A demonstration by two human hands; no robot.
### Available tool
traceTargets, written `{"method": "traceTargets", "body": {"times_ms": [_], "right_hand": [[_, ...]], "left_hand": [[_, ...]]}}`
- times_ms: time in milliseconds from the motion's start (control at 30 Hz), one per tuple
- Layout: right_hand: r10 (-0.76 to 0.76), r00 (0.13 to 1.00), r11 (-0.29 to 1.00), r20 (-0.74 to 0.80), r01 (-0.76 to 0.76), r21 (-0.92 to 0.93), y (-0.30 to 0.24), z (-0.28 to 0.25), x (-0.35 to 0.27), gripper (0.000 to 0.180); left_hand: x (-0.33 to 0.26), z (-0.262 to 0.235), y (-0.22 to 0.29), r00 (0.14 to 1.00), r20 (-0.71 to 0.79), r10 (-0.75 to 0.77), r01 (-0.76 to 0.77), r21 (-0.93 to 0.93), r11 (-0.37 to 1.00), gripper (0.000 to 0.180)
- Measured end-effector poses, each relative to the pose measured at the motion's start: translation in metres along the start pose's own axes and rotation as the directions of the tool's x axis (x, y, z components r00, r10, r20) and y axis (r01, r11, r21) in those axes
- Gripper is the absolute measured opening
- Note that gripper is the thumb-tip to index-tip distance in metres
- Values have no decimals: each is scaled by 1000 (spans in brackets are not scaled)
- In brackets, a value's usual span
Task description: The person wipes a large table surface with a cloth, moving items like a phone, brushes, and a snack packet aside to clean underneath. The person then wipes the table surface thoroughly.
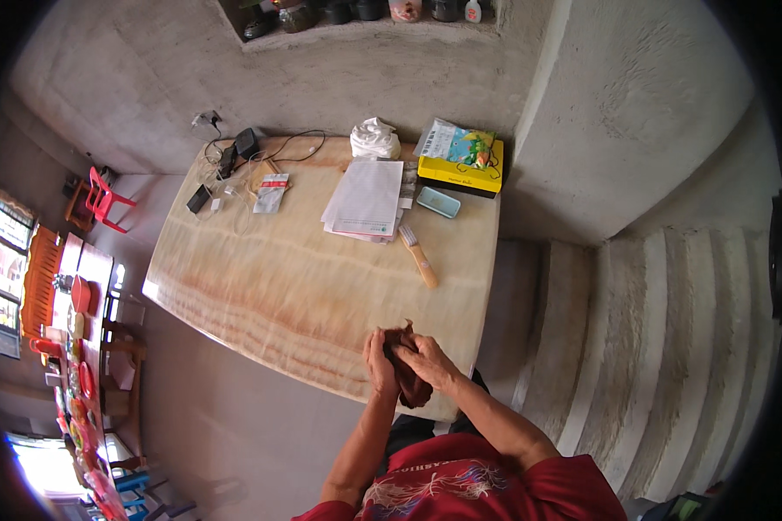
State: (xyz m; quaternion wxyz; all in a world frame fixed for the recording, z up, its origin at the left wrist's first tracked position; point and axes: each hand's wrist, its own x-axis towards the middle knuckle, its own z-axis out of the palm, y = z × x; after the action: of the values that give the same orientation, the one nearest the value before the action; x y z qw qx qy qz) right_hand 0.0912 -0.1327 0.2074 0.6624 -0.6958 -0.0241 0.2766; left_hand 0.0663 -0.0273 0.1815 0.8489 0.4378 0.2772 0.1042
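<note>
Both hands on one thing: left hand [380, 363] and right hand [429, 360] hold a brown-red cloth-like item [416, 391] bunched between them, fingers drawn in around it (exact kind of item can't be told). Item is over the near right edge of the table [235, 269], its lower end hanging toward the person. Whether it touches the tabletop, can't tell.

Beyond the hands, brush [420, 261] lies with its wooden handle toward the near side, bristles pointing far. Farther: stack of papers [365, 198], light blue tray [438, 202] to its right, yellow box [460, 174] behind the tray at the far right corner, colourful packet [471, 146] on top of the box. White bundle [374, 139] just past the papers. Far left part of table: silver-and-red packet [271, 194], black adapter [247, 141], loose cables. Steps [634, 347] right of the table, red chair [104, 201] far left
</note>
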Motion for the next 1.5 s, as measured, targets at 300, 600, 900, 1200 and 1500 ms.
{"method": "traceTargets", "body": {"times_ms": [300, 600, 900, 1200, 1500], "right_hand": [[200, 970, 974, 138, -212, 75, 28, -93, 18, 26], [-66, 954, 996, -293, 46, -74, 14, -164, 131, 19], [-79, 997, 895, 13, 77, -440, 48, -191, 180, 21], [73, 951, 981, -301, -123, -150, 126, -260, 177, 26], [199, 913, 959, -355, -256, -121, 153, -280, 167, 23]], "left_hand": [[29, 50, -60, 892, -98, -441, 425, -146, 893, 39], [120, 73, -108, 739, 51, -672, 629, -408, 661, 41], [199, 125, -139, 921, -216, -324, 318, -66, 946, 15], [298, 124, -175, 986, -137, -92, 138, 387, 912, 31], [346, 167, -198, 944, 142, 297, -144, 989, -13, 27]]}}
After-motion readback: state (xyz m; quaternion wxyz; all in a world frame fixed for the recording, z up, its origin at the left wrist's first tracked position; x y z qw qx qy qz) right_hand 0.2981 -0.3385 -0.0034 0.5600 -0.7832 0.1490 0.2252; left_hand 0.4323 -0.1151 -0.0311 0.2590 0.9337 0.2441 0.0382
